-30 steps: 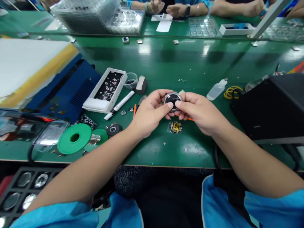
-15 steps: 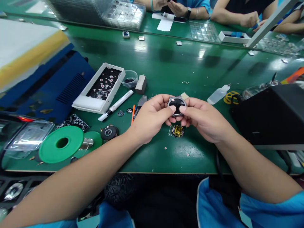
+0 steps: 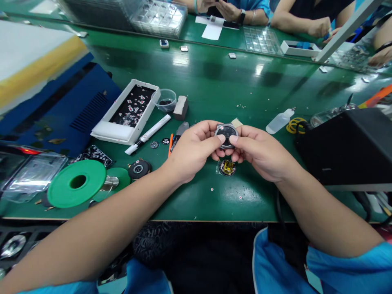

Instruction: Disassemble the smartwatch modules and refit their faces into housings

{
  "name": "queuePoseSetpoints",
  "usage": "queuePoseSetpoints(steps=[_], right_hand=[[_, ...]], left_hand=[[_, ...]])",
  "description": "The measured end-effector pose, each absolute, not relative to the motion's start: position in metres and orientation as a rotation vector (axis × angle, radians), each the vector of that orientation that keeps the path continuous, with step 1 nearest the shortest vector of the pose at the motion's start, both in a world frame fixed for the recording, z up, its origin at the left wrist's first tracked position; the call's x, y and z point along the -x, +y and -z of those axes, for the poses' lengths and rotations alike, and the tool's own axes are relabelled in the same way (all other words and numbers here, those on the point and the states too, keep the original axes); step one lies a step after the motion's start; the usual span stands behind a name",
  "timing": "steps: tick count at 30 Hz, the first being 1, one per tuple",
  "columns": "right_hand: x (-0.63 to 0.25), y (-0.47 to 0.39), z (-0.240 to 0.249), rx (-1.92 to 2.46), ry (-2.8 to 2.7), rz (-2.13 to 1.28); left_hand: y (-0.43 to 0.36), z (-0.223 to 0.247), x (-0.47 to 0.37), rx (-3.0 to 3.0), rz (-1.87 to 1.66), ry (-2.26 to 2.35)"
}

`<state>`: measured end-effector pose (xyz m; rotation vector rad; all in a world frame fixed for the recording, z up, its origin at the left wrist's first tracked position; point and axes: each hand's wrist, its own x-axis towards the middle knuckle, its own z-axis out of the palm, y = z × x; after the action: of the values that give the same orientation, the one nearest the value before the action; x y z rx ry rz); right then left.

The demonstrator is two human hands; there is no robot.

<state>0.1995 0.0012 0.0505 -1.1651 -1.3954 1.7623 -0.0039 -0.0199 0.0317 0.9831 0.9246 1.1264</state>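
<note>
A round watch case (image 3: 226, 131) with a dark face and a small white-and-red sticker is held between both hands. My left hand (image 3: 199, 149) grips its left side, the thumb pressing on the face. On the right side my right hand (image 3: 260, 151) grips it, its thumb also on the face. Fingers of both hands curl under the case. Just below, on the green bench, lies a round module (image 3: 227, 167) with yellow parts. Two tiny round stickers (image 3: 212, 189) lie nearer the bench edge.
Left: white tray (image 3: 118, 138), clear cup (image 3: 166, 100), marker (image 3: 148, 134), grey block (image 3: 180, 108), black round part (image 3: 139, 168), green spool (image 3: 92, 183). Right: bottle (image 3: 280, 121), yellow bands (image 3: 296, 125), black box (image 3: 346, 147). People's hands and forearms show across the bench.
The view has shifted slightly. Both hands keep their grip on the watch case, with the thumbs still on its face. At the far right, another person's hand has come into view.
</note>
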Motion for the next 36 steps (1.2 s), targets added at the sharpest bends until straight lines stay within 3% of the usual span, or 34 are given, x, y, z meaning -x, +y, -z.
queuePoseSetpoints(steps=[36], right_hand=[[-0.1984, 0.0014, -0.0484, 1.204, -1.458, -1.713]], left_hand=[[-0.0201, -0.0288, 0.0038, -1.196, -1.203, 0.895]])
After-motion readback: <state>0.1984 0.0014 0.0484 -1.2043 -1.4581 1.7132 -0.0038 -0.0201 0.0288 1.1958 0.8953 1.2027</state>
